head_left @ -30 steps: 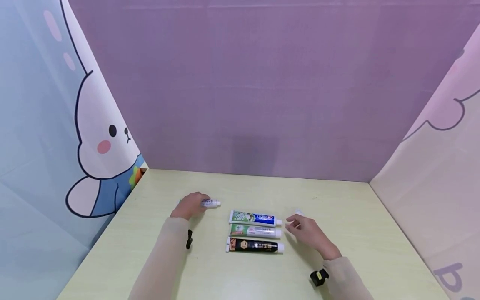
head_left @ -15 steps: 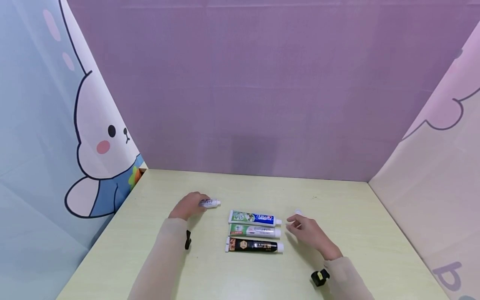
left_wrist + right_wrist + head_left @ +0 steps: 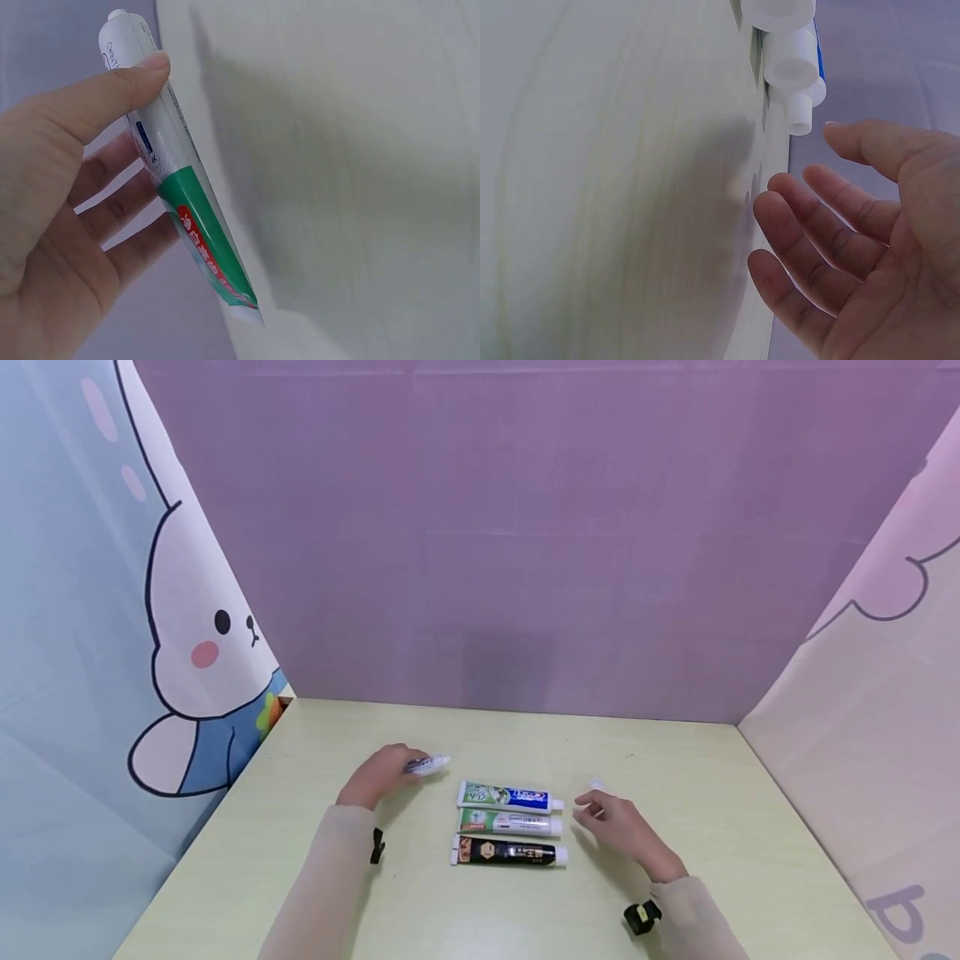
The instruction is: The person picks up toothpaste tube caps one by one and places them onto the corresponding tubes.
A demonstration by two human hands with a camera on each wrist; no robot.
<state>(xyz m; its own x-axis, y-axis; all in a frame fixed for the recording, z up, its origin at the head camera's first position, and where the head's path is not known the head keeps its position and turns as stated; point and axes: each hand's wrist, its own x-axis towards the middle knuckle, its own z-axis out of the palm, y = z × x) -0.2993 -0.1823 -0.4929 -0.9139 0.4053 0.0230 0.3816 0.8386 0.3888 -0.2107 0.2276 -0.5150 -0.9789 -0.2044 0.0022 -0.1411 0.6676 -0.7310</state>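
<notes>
My left hand pinches a white and green toothpaste tube between thumb and fingers. In the left wrist view the tube slants over the tabletop, white cap at the top, with its shadow beside it. Three more toothpaste tubes lie side by side in the middle: a green and blue one, a green and white one and a black one. Their white caps point right. My right hand holds nothing, its fingers loosely bent, just right of those caps.
All of this is on a pale wooden table. Behind the right fingers a small white thing shows. A purple cloth stands along the back edge, with printed curtains at both sides.
The tube in my left hand has tilted and shifted slightly right, its cap end rising in the head view. My right hand and the three tubes stay nearly still.
</notes>
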